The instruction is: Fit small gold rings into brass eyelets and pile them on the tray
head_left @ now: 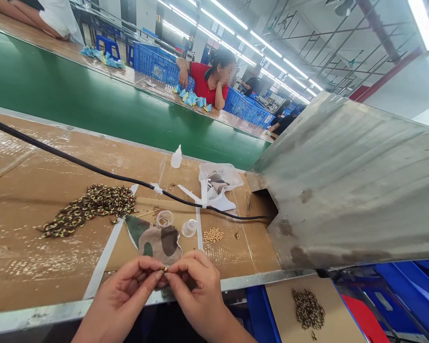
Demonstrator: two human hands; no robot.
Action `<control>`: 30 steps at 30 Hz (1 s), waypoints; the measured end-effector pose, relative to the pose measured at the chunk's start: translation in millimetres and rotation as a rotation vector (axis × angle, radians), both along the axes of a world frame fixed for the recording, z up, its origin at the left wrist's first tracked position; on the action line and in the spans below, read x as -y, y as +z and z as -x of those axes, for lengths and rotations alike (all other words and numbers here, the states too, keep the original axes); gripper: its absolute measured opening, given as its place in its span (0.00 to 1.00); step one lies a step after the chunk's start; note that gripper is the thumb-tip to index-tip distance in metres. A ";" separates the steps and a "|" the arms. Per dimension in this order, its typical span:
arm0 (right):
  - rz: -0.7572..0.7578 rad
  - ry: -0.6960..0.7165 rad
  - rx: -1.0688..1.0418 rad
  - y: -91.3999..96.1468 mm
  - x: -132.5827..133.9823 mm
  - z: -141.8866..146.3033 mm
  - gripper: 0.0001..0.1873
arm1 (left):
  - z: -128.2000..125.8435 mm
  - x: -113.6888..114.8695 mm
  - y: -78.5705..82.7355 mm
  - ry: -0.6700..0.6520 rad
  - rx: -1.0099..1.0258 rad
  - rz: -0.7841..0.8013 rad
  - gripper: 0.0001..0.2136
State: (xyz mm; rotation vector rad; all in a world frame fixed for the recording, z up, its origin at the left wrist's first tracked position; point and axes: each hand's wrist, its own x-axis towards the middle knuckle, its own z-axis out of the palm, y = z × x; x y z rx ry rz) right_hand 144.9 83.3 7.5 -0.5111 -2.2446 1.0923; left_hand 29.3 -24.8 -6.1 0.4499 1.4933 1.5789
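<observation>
At the near edge of the bench, my left hand (128, 290) and my right hand (198, 286) meet, both closed in a pinch. Between their fingertips is a tiny dark-and-yellow piece (164, 269), mostly covered by the fingers. Just beyond them lies a camouflage cloth (157, 240). Two small clear round cups, one (165, 219) at the cloth's far edge and another (189, 228) to its right, sit close by. A heap of small tan beads (213, 235) lies farther right. On the left is a large pile of small dark-and-yellow pieces (93, 207).
A black cable (103, 170) crosses the bench into a metal housing (350, 190) at right. Behind stand a white bottle (176, 157) and a plastic tray (232, 174). A green conveyor (128, 109) runs beyond; a person in red (203, 83) sits across it. More pieces (308, 308) lie lower right.
</observation>
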 end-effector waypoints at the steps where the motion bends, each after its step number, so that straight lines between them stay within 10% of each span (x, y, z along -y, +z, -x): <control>1: -0.064 -0.004 -0.013 -0.2 -0.3 -0.5 0.04 | -0.1 1.3 -2.8 -0.020 -0.051 -0.007 0.19; 7: -0.462 0.017 -0.106 -1.2 -7.0 -4.2 0.06 | 0.2 6.4 -17.9 -0.026 -0.243 -0.067 0.11; 14: -0.592 0.090 -0.139 5.8 -10.7 -7.8 0.08 | -4.7 7.7 -18.6 0.084 -0.445 -0.246 0.06; 19: -0.525 0.086 -0.056 9.1 -8.9 -9.9 0.07 | -16.6 4.8 -7.6 0.278 -0.354 -0.134 0.05; 26: 0.079 0.005 0.053 2.4 -2.9 -1.1 0.03 | -5.7 -2.0 4.9 0.086 0.002 0.082 0.18; 30: 0.140 -0.066 0.074 0.0 -0.5 1.4 0.03 | 2.3 -8.6 8.4 0.006 0.190 0.166 0.28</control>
